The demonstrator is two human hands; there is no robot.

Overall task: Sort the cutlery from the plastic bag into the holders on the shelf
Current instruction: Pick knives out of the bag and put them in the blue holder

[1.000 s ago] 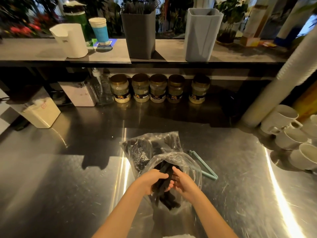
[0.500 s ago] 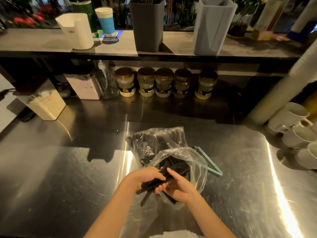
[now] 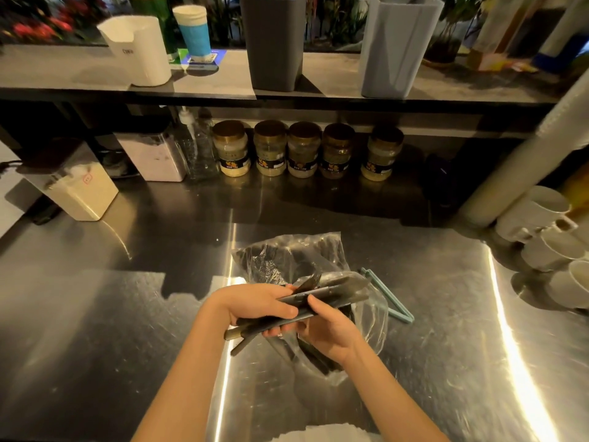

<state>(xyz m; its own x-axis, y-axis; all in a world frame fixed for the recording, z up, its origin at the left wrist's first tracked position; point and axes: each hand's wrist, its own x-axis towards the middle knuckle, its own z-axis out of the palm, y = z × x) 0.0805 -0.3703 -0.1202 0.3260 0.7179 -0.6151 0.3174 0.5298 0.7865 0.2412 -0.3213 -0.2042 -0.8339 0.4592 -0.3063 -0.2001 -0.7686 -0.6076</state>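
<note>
cutlery: a black cutlery bundle (image 3: 334,287), matte plastic-looking, long flat handles stacked side by side. It's lying almost level, tips toward 2 o'clock and butt ends sticking out at 8 o'clock. Can't tell forks from knives.
left hand (image 3: 251,303): fingers wrapped over the top of the bundle, gripping it near the handle end.
right hand (image 3: 331,333): thumb lying on top, fingers curled underneath, so it's holding the same bundle from below.
bag: clear crinkly plastic bag (image 3: 280,256) on the steel counter (image 3: 127,314), right under and behind the hands, with more dark pieces inside.
holders: dark grey holder (image 3: 274,43) at 12 o'clock on the shelf (image 3: 318,78), light grey holder (image 3: 395,46) at 1 o'clock.
other stuff: teal clip (image 3: 389,298) just beside the bag at 3 o'clock, jars (image 3: 302,149) under the shelf, white mugs (image 3: 541,212) far out at 3 o'clock.
</note>
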